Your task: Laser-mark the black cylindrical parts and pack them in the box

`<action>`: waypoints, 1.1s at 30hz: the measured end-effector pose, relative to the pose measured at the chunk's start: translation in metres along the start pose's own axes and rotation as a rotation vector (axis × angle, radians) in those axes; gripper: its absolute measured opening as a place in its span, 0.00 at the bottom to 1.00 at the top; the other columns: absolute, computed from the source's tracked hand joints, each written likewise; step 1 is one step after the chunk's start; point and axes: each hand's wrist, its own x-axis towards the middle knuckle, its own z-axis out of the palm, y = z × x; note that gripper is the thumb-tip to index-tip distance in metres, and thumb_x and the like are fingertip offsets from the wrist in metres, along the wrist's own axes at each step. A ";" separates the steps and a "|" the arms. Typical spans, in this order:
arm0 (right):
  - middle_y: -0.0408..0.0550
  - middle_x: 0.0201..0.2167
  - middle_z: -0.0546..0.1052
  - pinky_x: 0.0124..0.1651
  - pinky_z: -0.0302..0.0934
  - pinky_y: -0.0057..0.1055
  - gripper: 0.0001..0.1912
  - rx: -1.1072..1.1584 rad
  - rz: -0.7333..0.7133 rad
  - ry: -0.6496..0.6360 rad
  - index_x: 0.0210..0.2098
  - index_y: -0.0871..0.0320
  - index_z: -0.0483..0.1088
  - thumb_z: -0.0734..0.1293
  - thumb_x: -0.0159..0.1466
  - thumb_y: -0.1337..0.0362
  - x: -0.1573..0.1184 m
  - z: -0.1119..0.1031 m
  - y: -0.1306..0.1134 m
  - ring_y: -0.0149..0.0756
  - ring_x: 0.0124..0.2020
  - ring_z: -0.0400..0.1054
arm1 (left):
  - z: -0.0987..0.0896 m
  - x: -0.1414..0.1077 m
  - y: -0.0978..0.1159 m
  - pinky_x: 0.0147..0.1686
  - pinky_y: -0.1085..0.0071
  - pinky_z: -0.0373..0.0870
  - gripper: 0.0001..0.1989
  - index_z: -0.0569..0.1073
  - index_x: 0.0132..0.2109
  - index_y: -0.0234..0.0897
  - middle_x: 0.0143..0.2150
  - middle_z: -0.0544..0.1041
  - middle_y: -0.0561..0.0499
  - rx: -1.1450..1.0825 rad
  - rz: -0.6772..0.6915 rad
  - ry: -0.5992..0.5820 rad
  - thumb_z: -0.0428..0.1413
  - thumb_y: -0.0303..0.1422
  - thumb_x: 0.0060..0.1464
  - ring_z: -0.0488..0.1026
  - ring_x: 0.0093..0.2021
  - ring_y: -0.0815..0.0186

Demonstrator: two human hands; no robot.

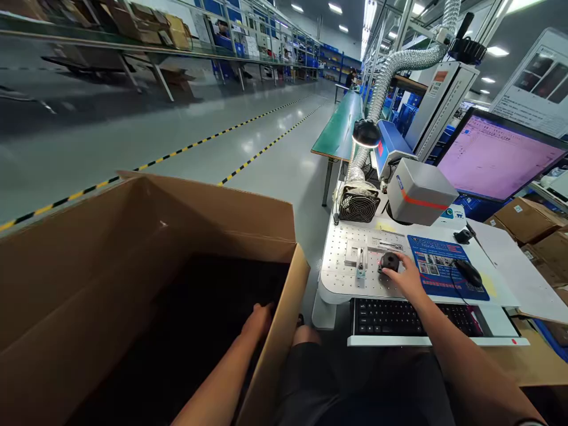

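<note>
At the perforated metal plate (332, 269), my right hand (406, 277) has its fingers closed around a small round black part (389, 261), beside the metal fixture blocks (356, 253). My left hand (258, 322) reaches down inside a large open cardboard box (213, 204), near its right wall. The bottom of the box is dark, and the fingertips of my left hand are hidden there, so what they touch cannot be made out. A grey machine head (419, 190) with an orange stripe hangs above the plate.
Right of the plate are a blue mat (437, 254), a mouse (468, 272) and a monitor (501, 155). A keyboard (390, 318) sits on a tray below. A fan (357, 207) with a silver hose stands behind the plate. A green table (339, 127) is farther back.
</note>
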 end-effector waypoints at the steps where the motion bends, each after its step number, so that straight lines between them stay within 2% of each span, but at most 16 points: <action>1: 0.53 0.55 0.78 0.62 0.62 0.54 0.30 0.018 -0.006 -0.028 0.53 0.52 0.75 0.77 0.51 0.53 0.007 0.007 0.001 0.54 0.56 0.71 | 0.001 -0.005 -0.001 0.45 0.60 0.73 0.19 0.75 0.51 0.31 0.43 0.75 0.41 -0.011 -0.010 -0.003 0.60 0.38 0.55 0.76 0.39 0.55; 4: 0.52 0.55 0.78 0.60 0.65 0.52 0.30 0.050 -0.015 -0.085 0.54 0.52 0.74 0.76 0.52 0.55 0.021 0.021 0.007 0.51 0.54 0.73 | 0.001 -0.021 -0.008 0.49 0.61 0.72 0.23 0.75 0.53 0.31 0.43 0.75 0.38 -0.043 -0.035 0.015 0.57 0.33 0.50 0.78 0.44 0.50; 7: 0.52 0.55 0.77 0.59 0.66 0.50 0.30 0.046 -0.025 -0.104 0.55 0.53 0.73 0.75 0.52 0.58 0.030 0.027 0.011 0.50 0.54 0.72 | -0.008 -0.041 -0.019 0.53 0.60 0.72 0.27 0.72 0.57 0.28 0.44 0.77 0.35 -0.064 -0.094 0.054 0.52 0.33 0.50 0.77 0.50 0.48; 9: 0.52 0.55 0.75 0.59 0.67 0.49 0.29 0.038 -0.048 -0.103 0.55 0.52 0.73 0.75 0.53 0.59 0.034 0.030 0.012 0.49 0.55 0.71 | -0.019 -0.062 -0.026 0.50 0.58 0.74 0.30 0.70 0.58 0.26 0.40 0.78 0.36 -0.077 -0.149 0.065 0.49 0.38 0.51 0.78 0.48 0.46; 11: 0.51 0.55 0.75 0.59 0.67 0.49 0.28 0.023 -0.075 -0.102 0.55 0.51 0.73 0.75 0.54 0.59 0.037 0.033 0.013 0.49 0.56 0.70 | -0.032 -0.092 -0.027 0.43 0.56 0.75 0.36 0.66 0.61 0.27 0.32 0.78 0.41 -0.174 -0.236 0.073 0.48 0.46 0.51 0.80 0.40 0.45; 13: 0.51 0.55 0.74 0.60 0.66 0.49 0.30 -0.001 -0.093 -0.110 0.56 0.51 0.73 0.75 0.53 0.60 0.040 0.035 0.013 0.49 0.57 0.70 | -0.045 -0.127 -0.019 0.37 0.56 0.75 0.42 0.62 0.64 0.30 0.27 0.78 0.46 -0.366 -0.344 0.121 0.49 0.52 0.47 0.80 0.34 0.45; 15: 0.51 0.55 0.74 0.61 0.65 0.49 0.32 -0.023 -0.102 -0.126 0.58 0.51 0.72 0.75 0.53 0.61 0.042 0.037 0.014 0.49 0.57 0.70 | -0.053 -0.161 -0.003 0.37 0.56 0.75 0.44 0.62 0.62 0.35 0.27 0.79 0.47 -0.557 -0.440 0.213 0.53 0.55 0.41 0.80 0.33 0.46; 17: 0.51 0.56 0.73 0.62 0.64 0.49 0.33 -0.040 -0.105 -0.141 0.59 0.51 0.71 0.75 0.53 0.61 0.044 0.038 0.015 0.49 0.57 0.69 | -0.053 -0.187 0.015 0.37 0.56 0.75 0.43 0.63 0.59 0.39 0.28 0.80 0.47 -0.671 -0.503 0.295 0.55 0.57 0.37 0.80 0.34 0.45; 19: 0.51 0.57 0.73 0.63 0.63 0.50 0.33 -0.045 -0.099 -0.153 0.60 0.51 0.71 0.74 0.54 0.60 0.045 0.037 0.014 0.50 0.58 0.69 | -0.047 -0.202 0.028 0.38 0.53 0.75 0.43 0.63 0.58 0.39 0.28 0.80 0.47 -0.724 -0.551 0.340 0.56 0.59 0.37 0.80 0.34 0.44; 22: 0.52 0.60 0.71 0.65 0.60 0.50 0.39 -0.023 -0.072 -0.150 0.64 0.50 0.66 0.75 0.54 0.58 0.041 0.034 0.013 0.52 0.62 0.66 | -0.029 -0.205 0.034 0.42 0.46 0.75 0.44 0.64 0.60 0.35 0.28 0.78 0.46 -0.686 -0.599 0.375 0.55 0.59 0.41 0.79 0.37 0.41; 25: 0.53 0.61 0.70 0.66 0.59 0.50 0.49 -0.007 -0.039 -0.105 0.70 0.50 0.58 0.77 0.53 0.55 0.031 0.032 0.014 0.53 0.63 0.65 | -0.011 -0.198 0.029 0.49 0.42 0.73 0.44 0.66 0.60 0.30 0.31 0.76 0.41 -0.534 -0.549 0.460 0.53 0.59 0.45 0.75 0.50 0.35; 27: 0.53 0.59 0.73 0.65 0.59 0.51 0.51 -0.011 -0.009 -0.059 0.73 0.50 0.54 0.76 0.54 0.55 0.023 0.033 0.016 0.53 0.62 0.66 | -0.004 -0.193 0.025 0.54 0.42 0.71 0.45 0.66 0.61 0.27 0.35 0.75 0.38 -0.447 -0.481 0.513 0.52 0.59 0.47 0.71 0.58 0.35; 29: 0.54 0.57 0.75 0.63 0.61 0.51 0.51 -0.014 0.022 -0.032 0.73 0.51 0.51 0.75 0.55 0.55 0.016 0.036 0.018 0.54 0.59 0.68 | 0.001 -0.190 0.023 0.55 0.43 0.71 0.46 0.65 0.63 0.26 0.40 0.74 0.36 -0.405 -0.436 0.523 0.50 0.59 0.49 0.69 0.59 0.36; 33: 0.54 0.53 0.77 0.61 0.62 0.50 0.48 -0.025 0.040 0.000 0.73 0.54 0.52 0.72 0.58 0.57 0.012 0.044 0.021 0.53 0.56 0.70 | 0.002 -0.189 0.026 0.54 0.45 0.72 0.47 0.61 0.67 0.25 0.47 0.72 0.32 -0.388 -0.421 0.476 0.47 0.60 0.52 0.72 0.55 0.39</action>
